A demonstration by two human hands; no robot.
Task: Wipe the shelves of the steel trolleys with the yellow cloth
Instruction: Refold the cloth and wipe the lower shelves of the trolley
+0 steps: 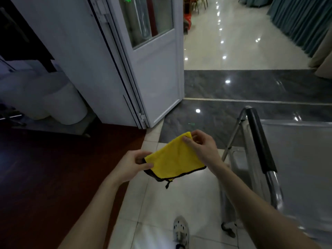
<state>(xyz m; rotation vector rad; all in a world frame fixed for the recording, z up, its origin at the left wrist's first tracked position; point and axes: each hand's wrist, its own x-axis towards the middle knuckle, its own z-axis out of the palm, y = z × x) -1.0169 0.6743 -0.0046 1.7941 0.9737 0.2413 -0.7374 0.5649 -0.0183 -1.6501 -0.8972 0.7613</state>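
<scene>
yellow cloth (175,159) hangs in the air between your two hands, above the pale tiled floor (161,203) and just left of the steel trolley (296,155), touching none of its shelves. your left hand (133,162) pinches the near left corner between thumb and fingers. your right hand (201,146) pinches the far corner the same way, so the cloth is held taut and open, black-trimmed edge towards you, a small loop dangling from the near corner. held like this, it looks as though you are squaring it up or folding it into a pad before wiping; judged from here, no shelf has been started.

at far left, pale round tubs or rolls (66,105) sit in shadow; i cannot tell which. next to them lies a dark red-brown surface (62,168), worktop or floor covering, unclear. a white door (158,69) with a glass panel stands open. past it, a dark polished stone strip (251,87) leads to a bright glossy hall, with teal curtains (301,20) on the right. the trolley's dark padded handle (258,141) is the part nearest your right hand.
</scene>
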